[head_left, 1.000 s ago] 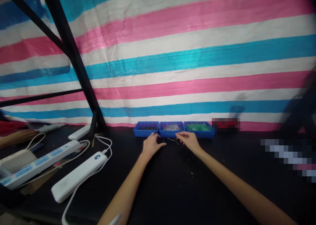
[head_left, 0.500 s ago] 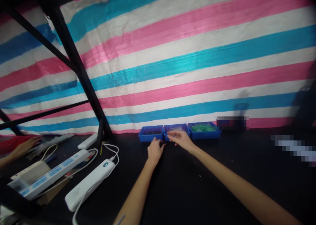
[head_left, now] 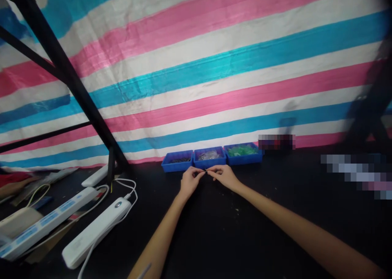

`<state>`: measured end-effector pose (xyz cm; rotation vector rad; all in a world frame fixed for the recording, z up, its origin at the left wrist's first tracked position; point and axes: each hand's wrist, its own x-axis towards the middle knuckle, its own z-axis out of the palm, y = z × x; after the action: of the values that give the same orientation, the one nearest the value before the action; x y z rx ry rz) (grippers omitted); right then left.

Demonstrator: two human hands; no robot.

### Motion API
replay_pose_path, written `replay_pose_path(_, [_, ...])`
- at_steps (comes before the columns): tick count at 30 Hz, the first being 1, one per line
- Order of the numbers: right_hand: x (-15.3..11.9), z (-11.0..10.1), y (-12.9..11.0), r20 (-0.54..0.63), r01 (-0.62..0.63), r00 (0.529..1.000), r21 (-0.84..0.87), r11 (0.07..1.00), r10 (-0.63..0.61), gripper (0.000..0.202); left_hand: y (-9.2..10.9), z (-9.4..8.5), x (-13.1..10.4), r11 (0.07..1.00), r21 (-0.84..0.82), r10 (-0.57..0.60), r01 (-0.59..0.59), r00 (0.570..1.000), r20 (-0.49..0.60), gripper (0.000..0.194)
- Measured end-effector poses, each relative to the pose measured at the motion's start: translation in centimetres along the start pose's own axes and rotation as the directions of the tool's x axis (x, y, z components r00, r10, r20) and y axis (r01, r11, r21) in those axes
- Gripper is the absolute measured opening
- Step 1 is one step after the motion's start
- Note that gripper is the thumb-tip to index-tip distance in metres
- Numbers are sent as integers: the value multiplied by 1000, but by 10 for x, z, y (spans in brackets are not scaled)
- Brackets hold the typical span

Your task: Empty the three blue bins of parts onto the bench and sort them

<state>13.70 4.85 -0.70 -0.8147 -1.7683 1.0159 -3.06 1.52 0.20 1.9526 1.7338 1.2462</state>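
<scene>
My left hand (head_left: 189,184) and my right hand (head_left: 226,177) meet just in front of the blue bins, thumbs and forefingers pinched tip to tip. Between them shows a tiny dark, thin piece (head_left: 206,171), too small to name. Behind my left hand stands a blue bin (head_left: 177,168) of small dark parts. The middle blue bin (head_left: 210,163) has transparent, whitish pieces in it. Green pieces (head_left: 243,150) fill much of the right blue bin (head_left: 245,160).
On the black table (head_left: 232,238), a white power bank (head_left: 98,232) with a cable and a white power strip (head_left: 50,222) lie to the left. A black metal frame (head_left: 79,95) rises there. Another person's arm (head_left: 14,189) is at far left. Striped sheeting (head_left: 214,75) hangs behind.
My hands have come together; the right one has moved down from the middle bin's front to meet the left fingertips. The whole view has shifted, so the bins appear farther left and slightly higher.
</scene>
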Motion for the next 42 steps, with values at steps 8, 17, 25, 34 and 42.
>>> replay_pose_path(8, [-2, 1, -1, 51, -26, 998, -22, 999, 27, 31, 10, 9, 0, 915, -393, -86, 89, 996, 27, 28])
replay_pose_path(17, [-2, 0, -5, 89, -67, 994, 92, 994, 59, 28, 23, 13, -6, 841, -506, -194, 192, 980, 50, 31])
replay_pose_path(25, [-2, -1, -7, 111, -88, 991, 147, 985, 72, 29, 26, 14, -8, 814, -531, -234, 237, 969, 75, 32])
replay_pose_path(34, [-3, -4, -16, 121, -140, 985, 103, 985, 127, 32, 19, 12, -3, 833, -523, -211, 177, 978, -5, 31])
replay_pose_path(42, [1, -5, -6, -145, -174, 969, 164, 971, 199, 37, 9, -4, -8, 996, 75, 53, -53, 999, 5, 36])
